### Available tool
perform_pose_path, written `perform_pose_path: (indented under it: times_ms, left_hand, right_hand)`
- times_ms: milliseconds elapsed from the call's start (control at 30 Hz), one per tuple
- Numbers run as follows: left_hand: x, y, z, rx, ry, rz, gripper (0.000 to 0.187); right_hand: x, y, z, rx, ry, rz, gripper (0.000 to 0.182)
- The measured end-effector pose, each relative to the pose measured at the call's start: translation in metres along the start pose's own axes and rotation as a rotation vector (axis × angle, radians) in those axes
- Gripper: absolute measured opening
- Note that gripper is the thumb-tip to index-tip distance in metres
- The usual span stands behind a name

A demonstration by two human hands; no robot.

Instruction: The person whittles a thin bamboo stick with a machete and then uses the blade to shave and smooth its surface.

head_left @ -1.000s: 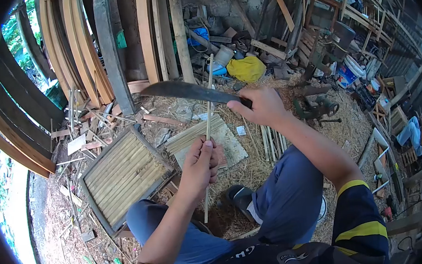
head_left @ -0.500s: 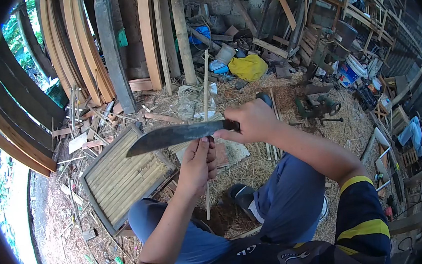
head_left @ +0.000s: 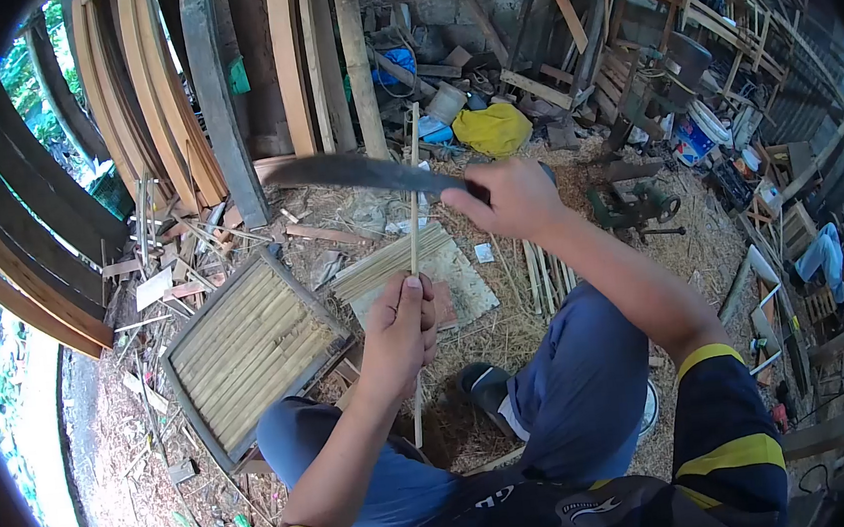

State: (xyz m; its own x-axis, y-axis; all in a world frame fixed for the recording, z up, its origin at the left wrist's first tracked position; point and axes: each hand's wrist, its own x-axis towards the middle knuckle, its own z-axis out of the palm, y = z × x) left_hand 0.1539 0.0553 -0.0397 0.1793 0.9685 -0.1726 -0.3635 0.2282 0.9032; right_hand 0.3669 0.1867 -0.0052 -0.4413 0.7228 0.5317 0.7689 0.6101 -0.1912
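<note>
My right hand (head_left: pixel 512 200) is closed around the dark handle of a machete (head_left: pixel 359 172), whose broad blade points left and crosses the upper part of a thin bamboo stick (head_left: pixel 413 232) in this view. Lower down, my left hand (head_left: pixel 403 327) grips that stick around its middle, thumb on top. The stick stands nearly upright, its lower end hanging between my knees. Beyond my left hand, a bundle of thin strips (head_left: pixel 374 270) lies on a pale flat board (head_left: pixel 465 278) on the ground.
A framed bamboo-slat panel (head_left: pixel 248 344) lies at my left knee. Tall planks (head_left: pixel 293 74) lean at the back left. A yellow cloth (head_left: pixel 493 131), a green metal tool (head_left: pixel 628 207) and piled scrap wood are at the back and right. Shavings cover the ground.
My right hand has raised the machete, so the blade moved up the stick, away from my left hand. My left hand still holds the stick in about the same place.
</note>
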Motion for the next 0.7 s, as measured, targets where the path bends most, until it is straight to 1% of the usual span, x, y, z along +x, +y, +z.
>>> perform_pose_path:
  times_ms: [67,100,167,200,233,333,433,533,567,600,667,700]
  left_hand:
    - [0.002,-0.003,-0.001,0.035,-0.018,0.026,0.024]
    - [0.005,-0.007,0.000,0.091,-0.001,0.089,0.024]
    - [0.010,-0.016,-0.004,0.215,0.035,0.207,0.024]
    - [0.016,-0.020,-0.011,0.253,0.058,0.223,0.025]
    - [0.022,-0.025,-0.016,0.278,0.089,0.240,0.025]
    - [0.025,-0.023,-0.011,0.299,0.108,0.277,0.025]
    - [0.021,-0.021,-0.005,0.288,0.096,0.276,0.025]
    - [0.016,-0.022,-0.008,0.325,0.113,0.257,0.026]
    - [0.015,-0.025,-0.009,0.331,0.117,0.254,0.026]
    - [0.018,-0.026,-0.008,0.339,0.118,0.257,0.026]
    - [0.024,-0.036,-0.012,0.405,0.124,0.343,0.026]
    - [0.024,-0.037,-0.012,0.442,0.127,0.380,0.026]
  right_hand:
    - [-0.012,-0.004,0.001,-0.008,-0.036,-0.148,0.058]
    - [-0.018,-0.013,-0.001,-0.079,-0.024,-0.268,0.058]
    - [-0.011,-0.008,-0.002,-0.047,-0.040,-0.263,0.060]
    - [-0.009,-0.007,0.000,-0.030,-0.052,-0.264,0.060]
    - [-0.008,-0.013,0.005,-0.114,-0.101,-0.196,0.062]
    - [-0.010,-0.024,0.004,-0.098,-0.097,-0.195,0.063]
    - [-0.018,-0.028,0.002,-0.105,-0.037,-0.318,0.062]
    - [0.002,-0.013,-0.006,-0.095,-0.104,-0.005,0.062]
    - [0.002,0.000,0.002,-0.118,-0.032,0.002,0.060]
    - [-0.002,-0.002,0.002,-0.120,-0.037,-0.061,0.060]
    - [-0.017,-0.011,0.003,-0.120,-0.050,-0.186,0.060]
    - [-0.014,-0.009,0.001,-0.140,-0.080,-0.166,0.060]
